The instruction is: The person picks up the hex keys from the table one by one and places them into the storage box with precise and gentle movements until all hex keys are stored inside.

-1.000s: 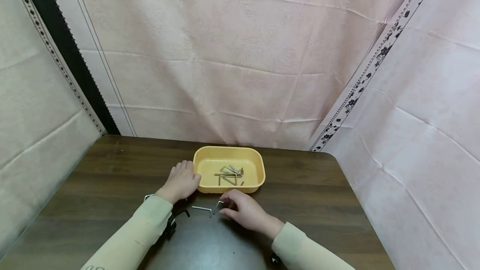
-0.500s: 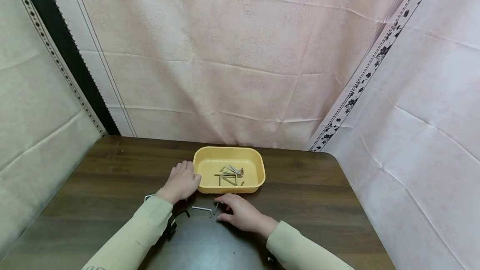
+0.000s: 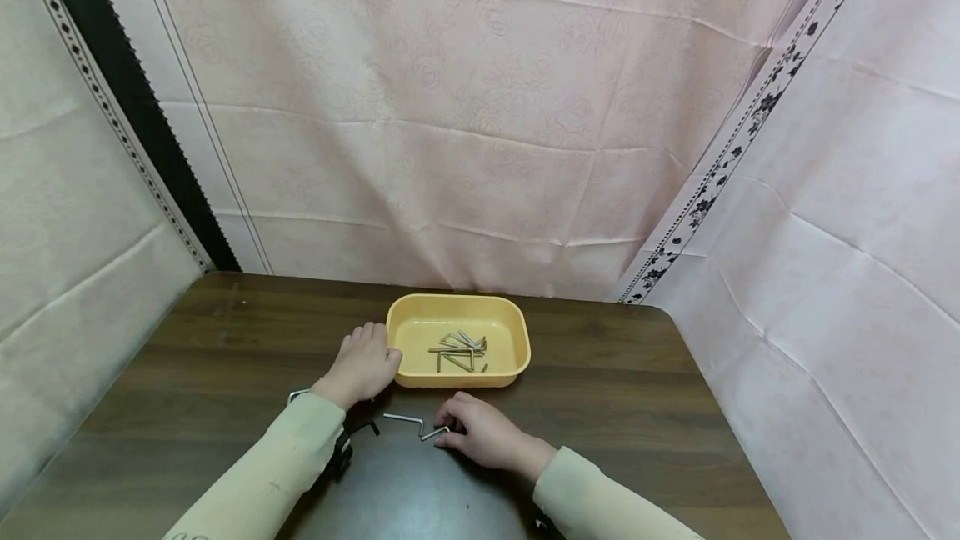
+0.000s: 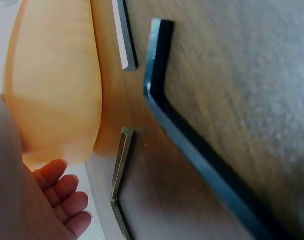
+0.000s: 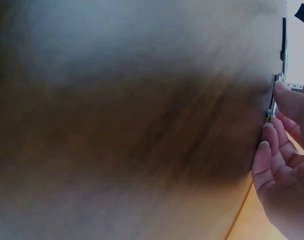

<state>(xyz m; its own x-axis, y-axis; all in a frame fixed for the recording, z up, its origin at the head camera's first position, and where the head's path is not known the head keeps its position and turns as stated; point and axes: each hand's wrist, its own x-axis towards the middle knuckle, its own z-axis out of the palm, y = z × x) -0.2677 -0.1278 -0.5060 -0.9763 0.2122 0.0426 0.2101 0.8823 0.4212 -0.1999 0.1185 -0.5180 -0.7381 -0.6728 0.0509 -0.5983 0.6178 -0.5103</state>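
Note:
My right hand (image 3: 483, 432) pinches a small silver hex key (image 3: 435, 433) between thumb and fingertips, low over the table. Its short arm sticks out by the fingertips, close to a second silver hex key (image 3: 402, 417) lying to the left. In the right wrist view, thumb and fingers close on the slim metal piece (image 5: 273, 97). My left hand (image 3: 363, 363) rests at the left end of a yellow plastic tray (image 3: 517, 367), thumb against its rim. Its fingers (image 4: 77, 201) hang loosely beside the tray. Several hex keys (image 3: 461, 350) lie inside.
A black hex key (image 4: 192, 150) lies near my left wrist. Nearer the tray, a brassy hex key (image 4: 116, 175) appears in the left wrist view. Behind the wooden table (image 3: 637, 407) hangs pale cloth (image 3: 480, 123), with more cloth at both sides.
My right fingers have come onto the right-hand hex key and now pinch it. That key has turned, its short arm now near the neighbouring key. The left hand and tray stay put.

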